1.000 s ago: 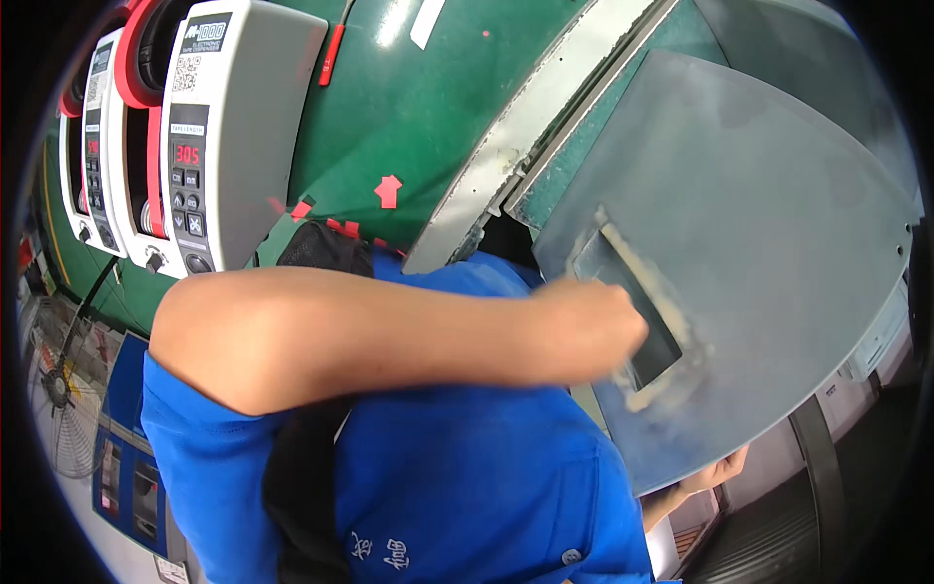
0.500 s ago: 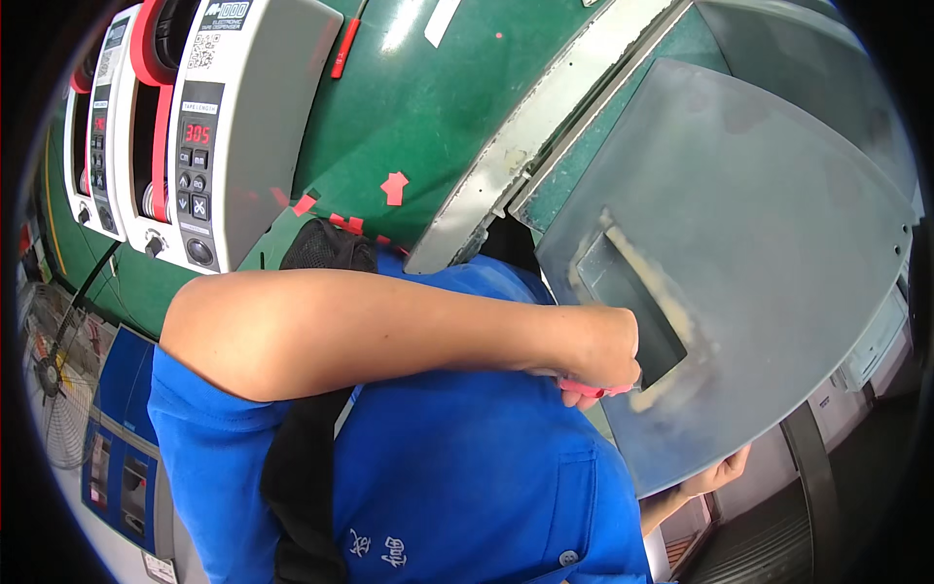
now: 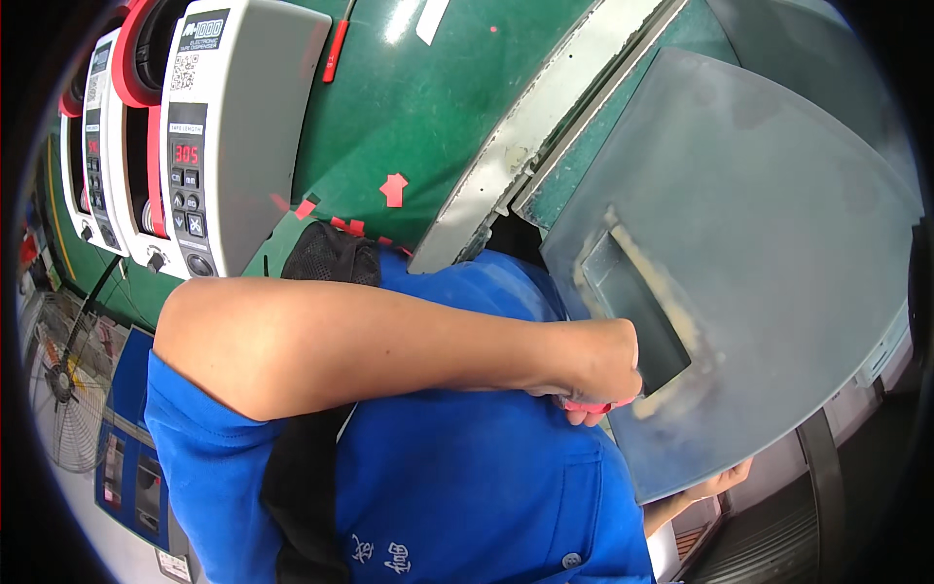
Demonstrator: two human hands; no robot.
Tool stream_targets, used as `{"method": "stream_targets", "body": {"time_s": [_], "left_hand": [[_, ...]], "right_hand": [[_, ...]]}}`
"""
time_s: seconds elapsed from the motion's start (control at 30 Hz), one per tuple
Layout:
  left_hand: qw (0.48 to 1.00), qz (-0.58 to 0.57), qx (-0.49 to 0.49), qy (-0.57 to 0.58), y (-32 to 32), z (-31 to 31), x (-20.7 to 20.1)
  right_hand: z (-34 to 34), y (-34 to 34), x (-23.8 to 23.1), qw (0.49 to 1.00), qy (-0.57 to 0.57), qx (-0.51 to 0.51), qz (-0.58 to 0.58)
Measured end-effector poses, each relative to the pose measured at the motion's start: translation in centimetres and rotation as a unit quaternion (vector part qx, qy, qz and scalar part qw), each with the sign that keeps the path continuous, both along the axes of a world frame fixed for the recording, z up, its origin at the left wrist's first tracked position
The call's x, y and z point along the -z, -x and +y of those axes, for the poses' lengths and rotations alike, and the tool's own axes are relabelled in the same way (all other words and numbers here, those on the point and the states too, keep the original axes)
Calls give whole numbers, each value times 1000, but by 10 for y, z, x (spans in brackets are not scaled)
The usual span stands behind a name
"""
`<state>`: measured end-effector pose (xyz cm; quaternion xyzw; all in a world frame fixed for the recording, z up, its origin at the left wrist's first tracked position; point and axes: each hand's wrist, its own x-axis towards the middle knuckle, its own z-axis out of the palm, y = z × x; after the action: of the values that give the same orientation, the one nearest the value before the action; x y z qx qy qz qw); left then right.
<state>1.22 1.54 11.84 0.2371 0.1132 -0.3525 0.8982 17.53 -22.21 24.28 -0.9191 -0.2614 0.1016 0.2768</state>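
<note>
A large grey curved panel [image 3: 769, 224] rests tilted on my right side, with a rectangular cut-out [image 3: 637, 302] bordered by pale, rubbed patches. My left hand [image 3: 598, 365] is closed in a fist at the cut-out's lower end. In it is a small pinkish-red tool [image 3: 593, 405], mostly hidden by my fingers, so its kind does not show. At the panel's lower edge my right hand [image 3: 722, 481] grips from beneath, its palm and some fingers hidden behind the panel.
A green table [image 3: 409, 107] holds white tape dispensers [image 3: 253, 117] with red tape, a red-handled screwdriver [image 3: 336, 51] and red tape scraps [image 3: 393, 189]. A worn metal-edged frame [image 3: 530, 146] lies beside the panel. A fan [image 3: 60, 382] stands at far left.
My left hand has moved slightly down along the cut-out's lower end, still closed on the pinkish-red tool. The whole view has shifted a little; my right hand keeps its place on the panel's edge.
</note>
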Motion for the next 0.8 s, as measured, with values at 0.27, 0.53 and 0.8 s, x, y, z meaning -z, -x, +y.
{"method": "stream_targets", "body": {"time_s": [0.27, 0.53, 0.8], "left_hand": [[1000, -11, -24, 7, 5, -5, 1], [998, -52, -6, -46, 3, 1, 0], [998, -49, 0, -42, 2, 4, 2]], "right_hand": [[0, 1, -3, 1000, 5, -19, 14], [4, 1, -3, 999, 14, -16, 27], [8, 0, -1, 999, 17, -25, 33]]}}
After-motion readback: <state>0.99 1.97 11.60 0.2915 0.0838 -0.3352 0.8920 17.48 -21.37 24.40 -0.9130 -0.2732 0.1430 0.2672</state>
